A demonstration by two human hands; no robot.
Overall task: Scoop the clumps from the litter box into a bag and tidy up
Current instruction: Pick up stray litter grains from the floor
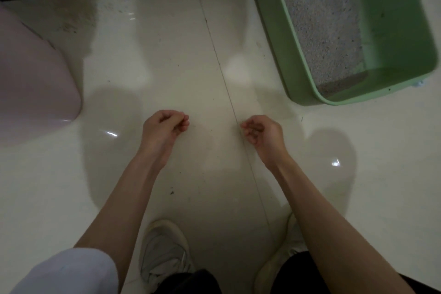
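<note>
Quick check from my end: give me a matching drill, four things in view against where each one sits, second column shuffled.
Things:
1. litter box
2. pink container
3. left hand
4. right hand

Places:
A. far left edge, on the floor
B. centre, left of the tile seam
C. upper right, grey litter inside
D. centre, right of the tile seam

Pairs: 1-C, 2-A, 3-B, 4-D
</note>
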